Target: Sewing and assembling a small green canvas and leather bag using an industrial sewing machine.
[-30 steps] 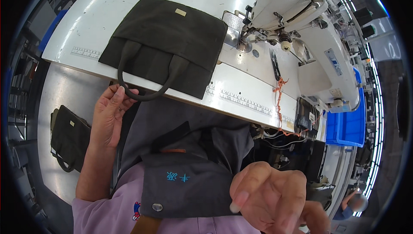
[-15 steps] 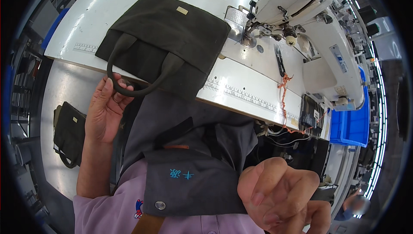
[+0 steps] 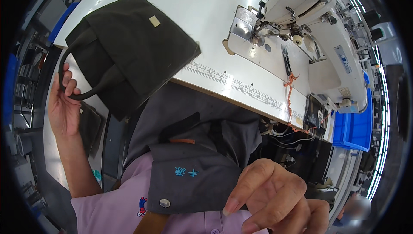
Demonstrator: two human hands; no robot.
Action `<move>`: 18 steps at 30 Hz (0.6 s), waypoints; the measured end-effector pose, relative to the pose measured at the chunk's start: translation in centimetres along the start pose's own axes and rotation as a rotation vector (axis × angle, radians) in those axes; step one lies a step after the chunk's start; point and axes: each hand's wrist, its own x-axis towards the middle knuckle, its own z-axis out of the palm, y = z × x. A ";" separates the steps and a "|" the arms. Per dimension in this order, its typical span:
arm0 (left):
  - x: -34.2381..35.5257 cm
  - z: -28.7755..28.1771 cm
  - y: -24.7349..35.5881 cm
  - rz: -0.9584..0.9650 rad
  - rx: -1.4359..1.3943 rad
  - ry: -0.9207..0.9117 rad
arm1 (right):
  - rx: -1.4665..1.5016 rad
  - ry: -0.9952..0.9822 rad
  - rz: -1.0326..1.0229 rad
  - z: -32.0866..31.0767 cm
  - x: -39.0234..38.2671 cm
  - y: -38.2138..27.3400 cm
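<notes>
Dark-olive fabric tote, pale label and carrying handle already attached, is gripped at that handle by the left hand, not yet wholly off the white sewing table, while the right hand is held half-curled, empty.

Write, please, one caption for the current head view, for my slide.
The left hand holds a dark bag by its handle, near a white sewing machine.

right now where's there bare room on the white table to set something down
The white tabletop is bare between the dark handbag and the sewing machine. It's crowded at right, around the thread snips, orange cord and black box.
</notes>
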 end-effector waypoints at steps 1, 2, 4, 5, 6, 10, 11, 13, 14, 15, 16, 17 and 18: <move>-0.4 -1.2 1.3 0.010 0.001 0.014 | 0.010 -0.004 -0.002 0.2 -0.3 -0.1; -1.1 -2.4 2.7 0.022 0.003 0.030 | -0.025 0.029 0.076 0.4 -0.9 -0.4; -1.6 -3.4 4.7 0.053 0.044 0.083 | 0.063 -0.055 0.177 -1.5 -0.7 0.2; -1.7 -3.9 5.4 0.057 0.045 0.081 | 0.149 0.064 0.194 -1.7 -1.0 1.0; -2.5 -4.7 6.0 0.074 0.053 0.102 | 0.259 0.173 0.224 -2.2 -1.5 2.4; -5.7 -7.8 7.6 0.134 0.134 0.312 | 0.527 0.167 0.459 -5.0 -2.9 5.3; -6.2 -8.9 7.8 0.122 0.110 0.351 | 0.518 0.290 0.544 -4.4 -3.0 5.4; -6.7 -10.9 8.2 0.113 0.099 0.355 | 0.525 0.367 0.613 -4.3 -3.2 5.4; -6.9 -11.5 8.1 0.096 0.087 0.357 | 0.528 0.363 0.612 -4.2 -3.2 5.3; -6.8 -11.6 7.9 0.100 0.074 0.393 | 0.538 0.333 0.595 -4.2 -3.2 5.2; -7.0 -12.3 7.8 0.104 0.073 0.394 | 0.546 0.304 0.580 -4.1 -3.1 5.2; -7.2 -13.6 7.8 0.079 0.061 0.409 | 0.547 0.300 0.580 -4.0 -3.2 5.2; -7.1 -13.9 7.9 0.052 0.048 0.420 | 0.561 0.289 0.570 -3.9 -3.2 5.3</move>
